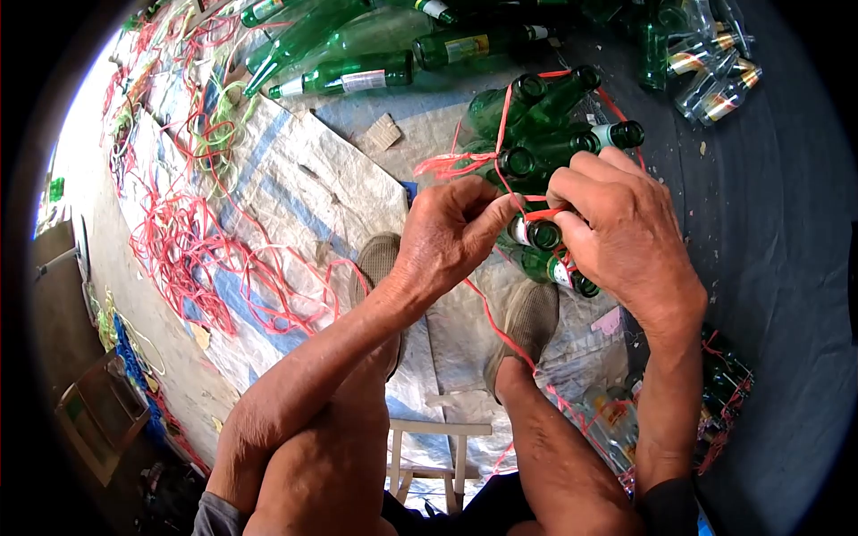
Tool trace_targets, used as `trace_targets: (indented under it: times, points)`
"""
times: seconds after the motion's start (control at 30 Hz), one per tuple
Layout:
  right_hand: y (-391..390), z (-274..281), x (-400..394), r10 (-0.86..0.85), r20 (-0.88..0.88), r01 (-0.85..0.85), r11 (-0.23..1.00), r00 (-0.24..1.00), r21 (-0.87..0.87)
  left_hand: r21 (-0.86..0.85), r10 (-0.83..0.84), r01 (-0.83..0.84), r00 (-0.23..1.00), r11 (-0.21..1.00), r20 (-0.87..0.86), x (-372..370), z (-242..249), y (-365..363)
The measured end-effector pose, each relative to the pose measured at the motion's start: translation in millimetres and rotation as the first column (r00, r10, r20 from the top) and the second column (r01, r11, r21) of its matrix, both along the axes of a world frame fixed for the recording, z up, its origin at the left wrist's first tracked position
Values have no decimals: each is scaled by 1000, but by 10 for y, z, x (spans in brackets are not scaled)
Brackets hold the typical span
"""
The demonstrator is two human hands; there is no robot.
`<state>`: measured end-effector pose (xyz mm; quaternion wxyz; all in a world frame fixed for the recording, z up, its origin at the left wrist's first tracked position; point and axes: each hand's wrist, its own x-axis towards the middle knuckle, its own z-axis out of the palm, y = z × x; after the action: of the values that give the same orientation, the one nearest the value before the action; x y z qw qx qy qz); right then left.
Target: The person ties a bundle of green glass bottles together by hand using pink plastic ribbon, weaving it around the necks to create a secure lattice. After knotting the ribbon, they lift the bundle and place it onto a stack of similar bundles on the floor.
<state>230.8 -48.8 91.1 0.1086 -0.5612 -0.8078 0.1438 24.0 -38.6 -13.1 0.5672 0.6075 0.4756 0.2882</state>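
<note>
A cluster of green glass bottles [552,143] stands in front of me, necks up and leaning together. Red plastic twine [506,116] runs around and across the necks, with a frayed bunch on the left side. My left hand [456,223] pinches the twine between thumb and forefinger at the near left of the bundle. Close beside it, my right hand [617,228] has its fingers closed on another stretch of the same twine, above the nearest bottle necks. The right hand hides part of the bundle. A loose length of twine trails down past my right foot.
A heap of pink twine [197,259] lies on the white-and-blue sheeting [331,179] at left. Green bottles [357,76] lie on their sides at the back, clear bottles [715,71] at upper right. More bottles [617,420] stand by my right leg. A wooden stool [438,429] is below me.
</note>
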Motion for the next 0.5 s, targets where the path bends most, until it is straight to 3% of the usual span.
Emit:
trace_targets:
  times: [0.4,0.5]
  points:
    - [49,116,147,-93,-51,96,994,994,46,-62,-41,47,994,997,97,-10,52,0]
    - [37,116,171,-154,-197,147,988,968,-51,-76,-48,56,994,996,103,-6,36,-1]
